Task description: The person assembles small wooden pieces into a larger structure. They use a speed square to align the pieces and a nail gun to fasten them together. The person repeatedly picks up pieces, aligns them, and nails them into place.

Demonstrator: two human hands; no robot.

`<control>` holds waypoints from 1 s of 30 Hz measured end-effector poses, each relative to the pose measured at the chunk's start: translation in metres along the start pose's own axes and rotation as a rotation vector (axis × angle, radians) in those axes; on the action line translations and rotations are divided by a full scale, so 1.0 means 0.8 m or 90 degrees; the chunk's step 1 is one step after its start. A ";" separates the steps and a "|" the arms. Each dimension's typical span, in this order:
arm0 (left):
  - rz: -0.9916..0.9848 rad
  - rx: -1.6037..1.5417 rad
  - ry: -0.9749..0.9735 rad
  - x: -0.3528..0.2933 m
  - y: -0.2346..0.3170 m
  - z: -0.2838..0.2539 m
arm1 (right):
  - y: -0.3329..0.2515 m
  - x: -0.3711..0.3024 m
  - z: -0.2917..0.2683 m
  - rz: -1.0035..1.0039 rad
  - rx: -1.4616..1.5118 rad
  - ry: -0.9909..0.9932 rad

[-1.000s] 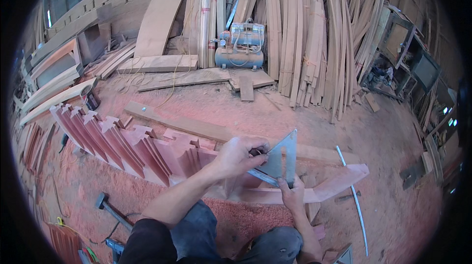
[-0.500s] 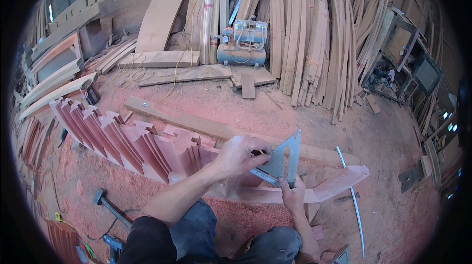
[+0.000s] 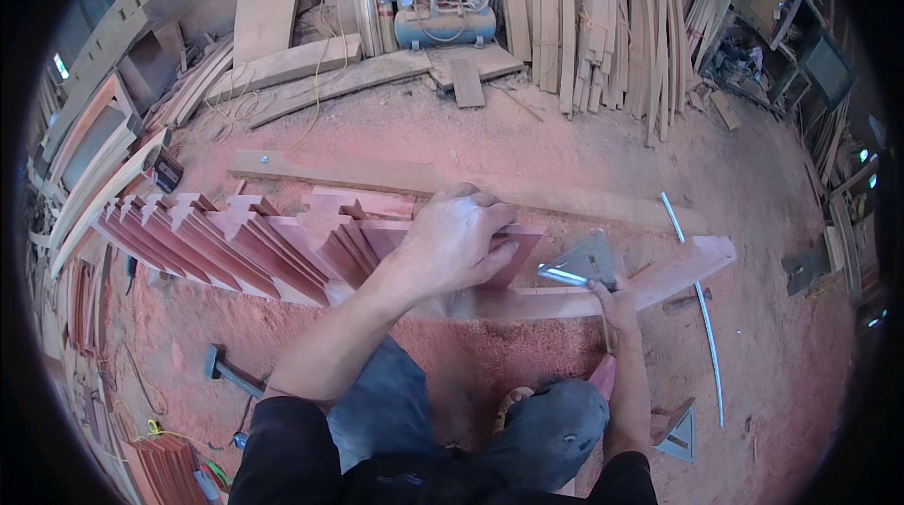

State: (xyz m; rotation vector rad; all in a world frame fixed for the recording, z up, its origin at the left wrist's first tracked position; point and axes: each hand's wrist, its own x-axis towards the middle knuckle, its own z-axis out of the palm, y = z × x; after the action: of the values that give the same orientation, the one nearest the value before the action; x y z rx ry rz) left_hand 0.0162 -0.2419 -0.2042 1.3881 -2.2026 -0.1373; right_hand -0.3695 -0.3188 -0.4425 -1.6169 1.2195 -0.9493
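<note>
A metal triangular set square (image 3: 593,256) is held by its lower edge in my right hand (image 3: 617,305), just over the long reddish wooden rail (image 3: 683,274). My left hand (image 3: 460,234) is closed with curled fingers above a reddish board (image 3: 529,246); what it pinches, if anything, is too blurred to make out. Left of that hand, several grooved reddish wood pieces (image 3: 268,246) stand in a slanted row along the rail.
Beyond the rail lies a long plank (image 3: 339,171) on the sawdust-covered floor. A hammer (image 3: 226,368) rests at lower left; a thin pale strip (image 3: 697,293) crosses near the rail's right end. A second triangular tool (image 3: 676,432) lies at lower right. An air compressor (image 3: 444,25) stands at the back.
My right hand has drawn the set square to the right, away from my left hand. The left hand no longer touches it and has come closer to the grooved pieces. The view has tilted downward.
</note>
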 end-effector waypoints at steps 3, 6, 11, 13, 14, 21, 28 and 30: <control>-0.027 0.030 -0.048 0.002 0.004 0.000 | 0.023 0.004 0.013 0.015 -0.128 -0.081; -0.047 0.051 -0.052 0.004 0.007 0.000 | 0.022 0.009 0.026 -0.195 -0.228 -0.080; -0.052 0.090 -0.071 0.006 0.015 0.002 | 0.003 0.018 0.039 -0.205 -0.287 -0.089; -0.049 0.083 -0.044 0.006 0.017 0.003 | -0.003 0.024 0.042 -0.170 -0.267 -0.114; -0.044 0.088 -0.042 0.006 0.018 0.003 | -0.005 0.026 0.042 -0.113 -0.230 -0.138; -0.035 0.109 -0.044 0.004 0.016 0.001 | -0.012 0.029 0.028 -0.110 -0.237 -0.217; -0.038 0.109 -0.044 0.005 0.018 0.001 | -0.020 0.047 0.029 -0.190 -0.244 -0.309; -0.032 0.110 -0.041 0.005 0.018 0.001 | -0.020 0.050 0.034 -0.130 -0.283 -0.303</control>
State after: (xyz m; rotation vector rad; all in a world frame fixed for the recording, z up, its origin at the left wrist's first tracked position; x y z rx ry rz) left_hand 0.0028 -0.2385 -0.1980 1.5526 -2.2779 -0.0085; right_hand -0.3305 -0.3500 -0.4334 -2.1959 0.9811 -0.3755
